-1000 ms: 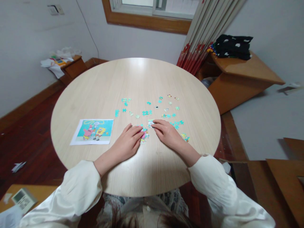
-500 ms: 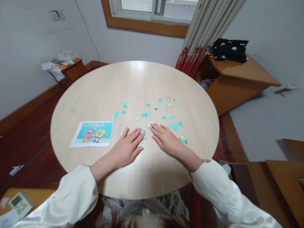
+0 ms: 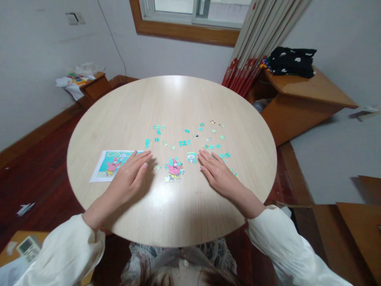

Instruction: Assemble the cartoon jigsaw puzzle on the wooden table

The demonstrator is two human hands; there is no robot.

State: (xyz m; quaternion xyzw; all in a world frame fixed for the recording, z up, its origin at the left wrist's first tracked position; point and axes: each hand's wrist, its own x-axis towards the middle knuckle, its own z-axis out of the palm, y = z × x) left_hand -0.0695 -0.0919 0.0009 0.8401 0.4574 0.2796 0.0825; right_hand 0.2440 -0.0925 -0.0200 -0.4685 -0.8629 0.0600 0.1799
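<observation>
My left hand [image 3: 131,171], empty with fingers stretched out, hovers over the right side of the reference picture [image 3: 99,174] and hides part of it. Fingers extended, my right hand [image 3: 218,171] is at the right edge of a small joined puzzle section with a grey-white face [image 3: 191,157]; nothing is gripped in it. Between the hands lies a larger joined puzzle section with a pink starfish figure [image 3: 174,170]. Loose turquoise puzzle pieces [image 3: 182,143] are scattered beyond the hands. My right hand partly covers some pieces beside it.
All of this lies on a round pale wooden table [image 3: 172,101]. A wooden cabinet [image 3: 309,91] with a black patterned cloth [image 3: 293,61] stands at the right. A remote control [image 3: 29,249] rests on a surface at the lower left.
My left hand has lifted off the starfish section and moved left over the picture. My right hand has shifted slightly right, uncovering more of the grey-white face section.
</observation>
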